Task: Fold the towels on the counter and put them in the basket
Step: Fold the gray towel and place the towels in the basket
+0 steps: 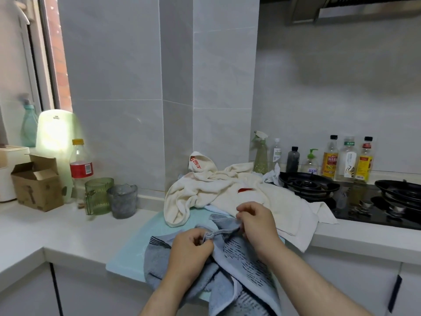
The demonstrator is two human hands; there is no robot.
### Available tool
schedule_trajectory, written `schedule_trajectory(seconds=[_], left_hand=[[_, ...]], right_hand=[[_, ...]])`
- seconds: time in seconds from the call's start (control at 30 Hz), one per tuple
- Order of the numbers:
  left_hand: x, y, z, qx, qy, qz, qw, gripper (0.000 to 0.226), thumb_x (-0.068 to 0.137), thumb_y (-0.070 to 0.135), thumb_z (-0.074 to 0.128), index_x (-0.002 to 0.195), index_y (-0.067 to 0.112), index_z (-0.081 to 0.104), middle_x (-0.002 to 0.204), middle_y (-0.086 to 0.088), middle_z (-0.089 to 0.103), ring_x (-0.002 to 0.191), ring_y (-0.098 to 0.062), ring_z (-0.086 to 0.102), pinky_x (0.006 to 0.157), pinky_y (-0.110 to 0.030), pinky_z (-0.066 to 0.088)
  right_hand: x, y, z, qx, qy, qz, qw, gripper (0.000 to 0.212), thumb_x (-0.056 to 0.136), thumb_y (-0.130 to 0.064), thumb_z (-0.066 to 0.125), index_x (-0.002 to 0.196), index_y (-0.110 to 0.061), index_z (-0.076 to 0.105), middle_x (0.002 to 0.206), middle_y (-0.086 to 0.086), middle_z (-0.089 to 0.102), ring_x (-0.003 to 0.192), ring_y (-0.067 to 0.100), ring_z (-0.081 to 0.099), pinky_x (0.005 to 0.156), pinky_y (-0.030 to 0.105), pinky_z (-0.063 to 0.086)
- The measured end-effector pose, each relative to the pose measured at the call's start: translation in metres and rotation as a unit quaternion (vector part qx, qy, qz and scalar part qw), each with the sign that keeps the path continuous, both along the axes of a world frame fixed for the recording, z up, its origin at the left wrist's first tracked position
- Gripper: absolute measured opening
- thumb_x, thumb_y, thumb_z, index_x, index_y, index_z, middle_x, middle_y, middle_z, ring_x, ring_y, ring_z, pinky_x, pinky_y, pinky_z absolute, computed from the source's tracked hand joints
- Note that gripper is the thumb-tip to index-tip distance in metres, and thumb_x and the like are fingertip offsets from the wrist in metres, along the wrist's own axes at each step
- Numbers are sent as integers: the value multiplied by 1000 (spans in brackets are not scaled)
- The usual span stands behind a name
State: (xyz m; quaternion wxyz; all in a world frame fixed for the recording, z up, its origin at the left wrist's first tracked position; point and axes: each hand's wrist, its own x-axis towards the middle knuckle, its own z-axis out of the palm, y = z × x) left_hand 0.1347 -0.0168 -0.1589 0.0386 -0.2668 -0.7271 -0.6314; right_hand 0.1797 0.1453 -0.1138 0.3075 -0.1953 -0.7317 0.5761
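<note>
White counter point(68, 226), tiled kitchen. Blue towel point(241, 265) lies at the counter edge, just in front of the cream towel point(227, 190). Left hand point(191, 249) and right hand point(257, 224) pinch its hem, fingers closed. Soft, limp, light: grip corners. Basket not visible.

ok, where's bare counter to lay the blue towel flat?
Best patch: the white counter left of the teal mat, in front of the green cup and grey cup. Crowded: the cream towel pile covers the middle up to the gas stove. Left hand and right hand both pinch the blue towel.
</note>
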Motion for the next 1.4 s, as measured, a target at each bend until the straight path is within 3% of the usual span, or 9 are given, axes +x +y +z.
schedule_trajectory(seconds=[0.13,0.33,0.47,0.63,0.87,1.07,1.17,1.2,1.4], left_hand=[[0,0,1,6,0,-1,1000,15,69,14,59,55,14,54,53,6,43,54,-6,35,54,-23,30],[-1,0,2,11,-17,-18,1000,15,74,4,60,66,13,68,55,3,51,53,-7,39,54,-25,34],[1,-1,4,28,-26,-25,999,22,76,-5,57,66,11,68,55,3,52,53,-8,40,53,-20,34],[1,-1,5,24,-40,-32,998,19,77,-4,56,69,8,68,53,3,50,52,-10,40,54,-26,34],[4,-2,7,2,-28,-21,999,19,77,-3,57,68,10,67,56,2,51,55,-9,41,56,-25,32],[6,-2,9,0,-27,-18,999,27,74,-5,56,61,18,65,54,6,51,53,-7,39,55,-24,32],[6,-2,10,-6,-21,-18,1000,36,75,-5,57,57,25,64,54,6,52,53,-6,41,55,-23,33],[6,-2,10,-6,-20,-18,1000,37,75,-5,57,57,27,64,54,6,53,53,-5,42,55,-22,34],[5,-1,9,-8,-16,-14,1000,33,75,-3,58,58,24,63,54,7,51,53,-6,40,56,-24,32]], right_hand=[[-28,28,5,171,-163,29,971,50,83,10,36,113,-15,67,110,-1,55,111,18,53,87,23,38],[-36,37,14,165,-280,154,933,36,76,6,43,85,-9,74,84,4,70,72,13,59,57,19,49],[-30,53,26,147,-268,137,942,15,57,0,42,58,-14,45,63,7,38,59,19,30,54,27,26],[2,74,34,91,-393,182,897,11,60,-6,44,70,-8,43,59,8,41,46,20,37,50,24,36],[-8,46,34,357,-440,181,804,37,88,-45,53,68,-15,50,71,4,55,64,19,49,61,28,42],[-6,35,24,233,-346,273,867,54,75,-68,59,83,-15,52,75,2,49,64,17,40,59,29,32],[-2,42,24,139,-325,335,873,21,88,-29,64,108,-27,60,113,-2,57,78,15,52,63,26,42],[-1,46,22,130,-320,340,875,32,88,-12,61,114,-31,60,123,-6,55,81,13,54,64,23,45],[-1,50,23,228,-295,272,887,17,84,-11,65,71,-22,63,60,-9,55,58,11,47,50,20,40]])
